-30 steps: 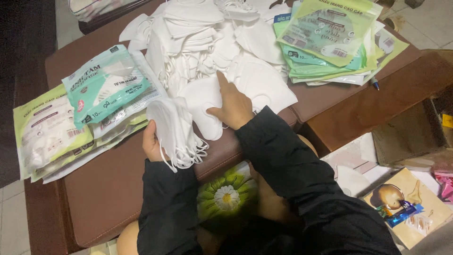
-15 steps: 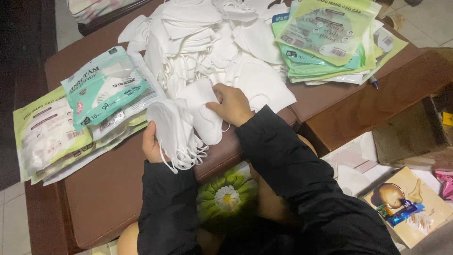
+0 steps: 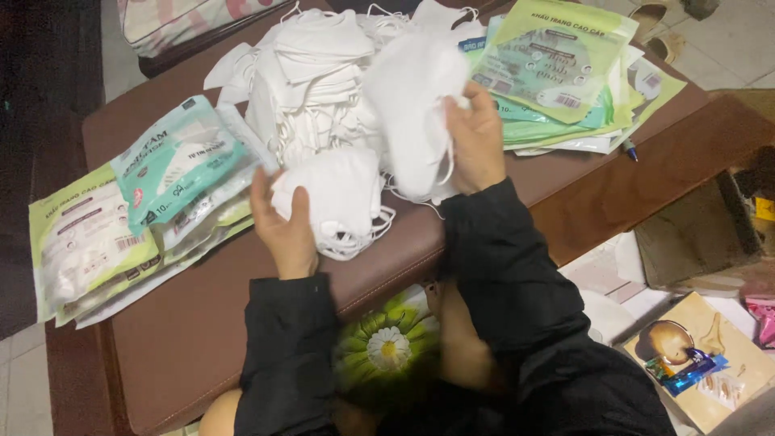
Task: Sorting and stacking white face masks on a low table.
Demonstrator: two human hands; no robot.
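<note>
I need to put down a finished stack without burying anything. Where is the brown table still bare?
Bare table lies near the front edge, left of the left hand and below the green packets. A strip by the pen is free too. The middle is crowded with loose white masks.

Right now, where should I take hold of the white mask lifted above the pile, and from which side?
Grip the white mask at its right edge, coming from the right, where the right hand already pinches it. The ear loops hang there and the body droops free to the left.
</note>
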